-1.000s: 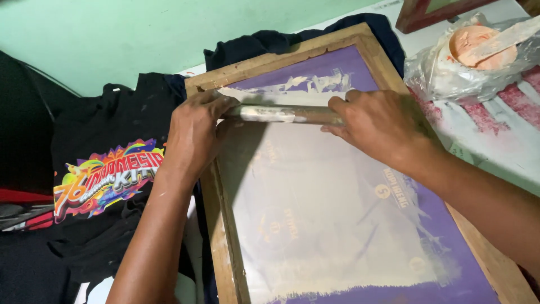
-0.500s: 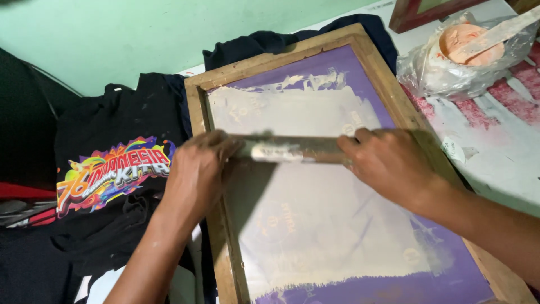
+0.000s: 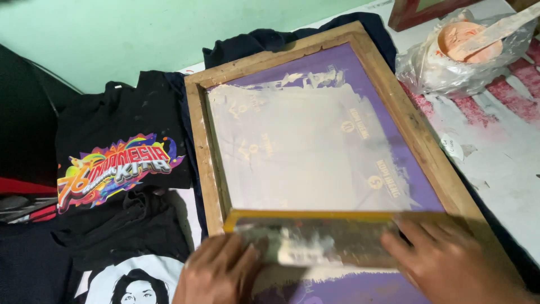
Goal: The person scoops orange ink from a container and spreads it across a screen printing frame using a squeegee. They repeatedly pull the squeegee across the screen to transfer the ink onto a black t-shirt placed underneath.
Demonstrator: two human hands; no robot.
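Note:
A wooden-framed printing screen (image 3: 198, 146) with purple mesh lies on a dark garment; most of the mesh is coated in whitish ink. Across its near end sits a wide squeegee (image 3: 320, 239) with a yellow top edge and an ink-smeared blade. My left hand (image 3: 220, 271) grips the squeegee's left end, and my right hand (image 3: 450, 263) grips its right end. Both hands are at the bottom of the head view, partly cut off by the frame edge.
A black T-shirt with a colourful print (image 3: 115, 169) lies left of the screen, above more dark shirts and a white face print (image 3: 134, 284). A tub of orange ink in a plastic bag (image 3: 461, 48) with a stick sits at the top right, on a paint-stained surface (image 3: 500, 152).
Both hands have drawn the squeegee from the far end of the screen down to the near end, leaving a whitish ink coat over the mesh.

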